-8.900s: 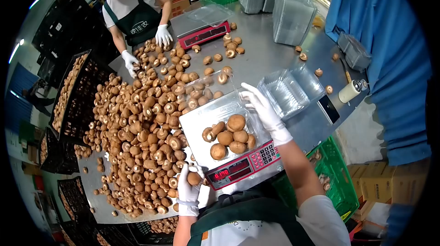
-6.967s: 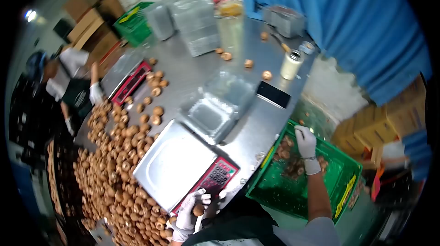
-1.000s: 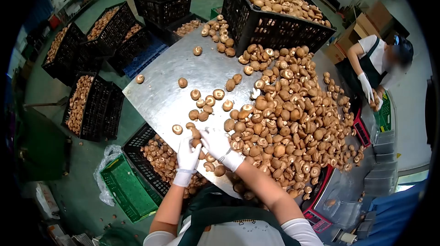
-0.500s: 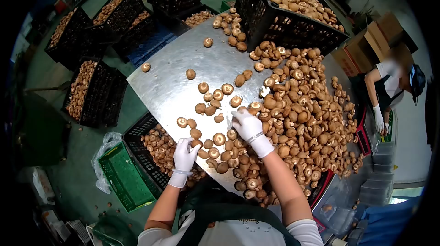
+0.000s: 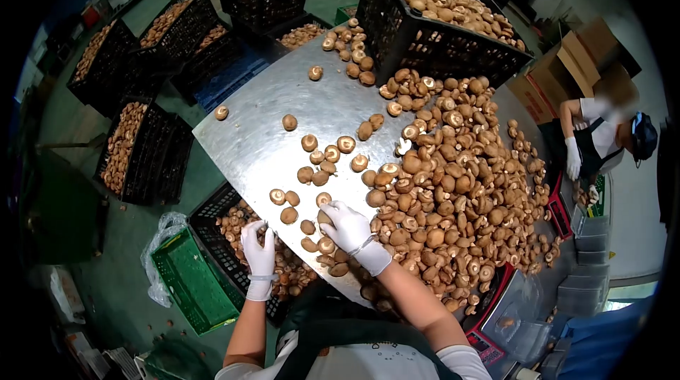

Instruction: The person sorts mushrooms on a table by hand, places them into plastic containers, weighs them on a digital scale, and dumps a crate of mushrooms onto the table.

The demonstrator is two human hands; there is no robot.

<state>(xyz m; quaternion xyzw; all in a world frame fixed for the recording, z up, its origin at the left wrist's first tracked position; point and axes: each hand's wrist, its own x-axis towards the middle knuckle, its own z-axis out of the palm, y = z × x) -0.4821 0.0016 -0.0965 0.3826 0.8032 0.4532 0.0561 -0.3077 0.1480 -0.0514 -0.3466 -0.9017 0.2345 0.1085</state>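
White gloves cover both hands. My left hand [image 5: 258, 249] is over the black crate of mushrooms [image 5: 237, 235] beside the table's near left edge, its thumb and fingers apart with nothing visible between them. On the metal table [image 5: 248, 146], my right hand [image 5: 347, 228] has its bent fingers around a brown mushroom [image 5: 324, 216], partly hidden by the glove. Several loose mushrooms [image 5: 289, 215] lie between and beyond the hands. To the right spreads a large heap of mushrooms [image 5: 453, 189].
A full black crate [image 5: 439, 40] stands at the table's far end. More crates [image 5: 127, 146] are on the floor at left, with an empty green crate [image 5: 195, 281] nearer. At right are a co-worker [image 5: 602, 135], a red scale [image 5: 559, 206] and clear plastic trays [image 5: 591, 242].
My left hand has moved left from the table edge to over the black crate. My right hand has come nearer, from beside the heap to the loose mushrooms near the edge.
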